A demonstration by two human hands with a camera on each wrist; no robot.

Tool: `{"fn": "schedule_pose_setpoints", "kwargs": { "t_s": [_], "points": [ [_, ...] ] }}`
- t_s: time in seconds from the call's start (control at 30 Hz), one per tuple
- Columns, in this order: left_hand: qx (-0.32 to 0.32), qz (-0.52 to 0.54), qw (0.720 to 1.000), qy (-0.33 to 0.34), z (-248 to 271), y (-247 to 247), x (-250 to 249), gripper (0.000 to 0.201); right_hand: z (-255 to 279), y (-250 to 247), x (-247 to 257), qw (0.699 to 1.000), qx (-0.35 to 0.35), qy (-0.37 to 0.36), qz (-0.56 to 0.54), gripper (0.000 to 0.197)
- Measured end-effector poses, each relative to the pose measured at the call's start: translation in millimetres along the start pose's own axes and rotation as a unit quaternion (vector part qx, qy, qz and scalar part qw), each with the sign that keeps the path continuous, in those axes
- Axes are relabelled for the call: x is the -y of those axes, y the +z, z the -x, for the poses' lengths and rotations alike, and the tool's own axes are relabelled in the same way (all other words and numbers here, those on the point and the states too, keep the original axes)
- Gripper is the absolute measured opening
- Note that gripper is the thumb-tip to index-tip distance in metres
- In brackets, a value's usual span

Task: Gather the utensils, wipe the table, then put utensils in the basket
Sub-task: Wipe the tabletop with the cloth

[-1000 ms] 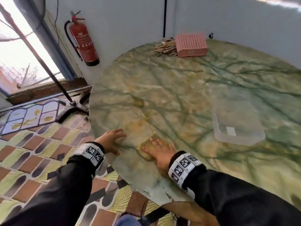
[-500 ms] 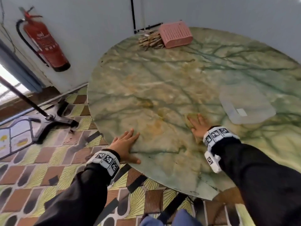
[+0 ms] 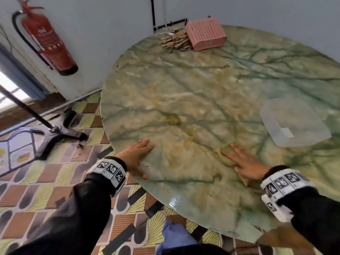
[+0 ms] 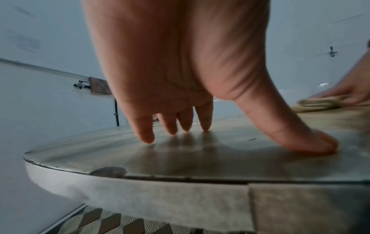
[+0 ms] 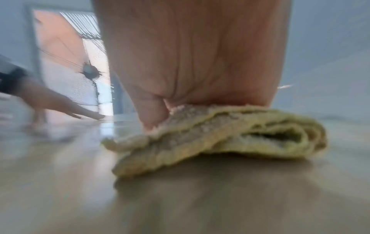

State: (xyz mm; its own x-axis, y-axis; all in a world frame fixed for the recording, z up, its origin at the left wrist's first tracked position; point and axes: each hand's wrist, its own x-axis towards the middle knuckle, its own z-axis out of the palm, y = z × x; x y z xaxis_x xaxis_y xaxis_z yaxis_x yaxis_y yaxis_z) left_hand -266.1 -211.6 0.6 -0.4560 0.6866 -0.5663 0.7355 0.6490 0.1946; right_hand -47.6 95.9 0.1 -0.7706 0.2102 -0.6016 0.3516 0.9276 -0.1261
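Cloth lies folded low in the frame under the flat right hand, farther right on the counter than a second ago. Its fingers are hidden in the wrist view. Left hand rests with fingers spread, the tips touching. Farther off, utensils are piled touching the pink basket, upper centre.

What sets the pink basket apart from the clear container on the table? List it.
The pink basket is opaque with a perforated face; the clear container is see-through, showing the marble table beneath. The pink basket sits at the far edge beside a pile of wooden utensils; the clear container lies nearer the right hand, with nothing beside it. Both look rectangular and rest on the table.
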Motion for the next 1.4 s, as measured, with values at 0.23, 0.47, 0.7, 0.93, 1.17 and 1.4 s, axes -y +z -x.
{"fn": "schedule_pose_setpoints", "kwargs": {
  "t_s": [0.23, 0.47, 0.7, 0.93, 1.17, 1.4],
  "points": [
    [0.007, 0.007, 1.000, -0.014, -10, -22, 18, 0.118, -97, -64, 54, 0.994, -0.055, 0.078, -0.045, 0.064],
    [-0.035, -0.001, 0.999, 0.007, -21, -37, 22, 0.092, -47, -15, 169, 0.976, -0.002, -0.207, 0.068, 0.064],
    [-0.039, 0.049, 0.998, 0.031, -34, -48, 42, 0.079, -29, -15, 71, 0.988, 0.058, -0.141, 0.027, 0.059],
    [-0.004, -0.012, 1.000, 0.027, -60, -66, 85, 0.105, -122, -77, 28, 0.983, -0.066, 0.148, -0.092, 0.063],
    [0.019, -0.107, 0.992, 0.063, -74, -92, 118, 0.106, -146, -62, 209, 0.995, -0.050, 0.024, -0.077, 0.062],
    [0.018, -0.090, 0.987, 0.132, -83, -86, 140, 0.105, -51, -11, 240, 0.991, 0.031, -0.035, -0.125, 0.060]
  ]
}}
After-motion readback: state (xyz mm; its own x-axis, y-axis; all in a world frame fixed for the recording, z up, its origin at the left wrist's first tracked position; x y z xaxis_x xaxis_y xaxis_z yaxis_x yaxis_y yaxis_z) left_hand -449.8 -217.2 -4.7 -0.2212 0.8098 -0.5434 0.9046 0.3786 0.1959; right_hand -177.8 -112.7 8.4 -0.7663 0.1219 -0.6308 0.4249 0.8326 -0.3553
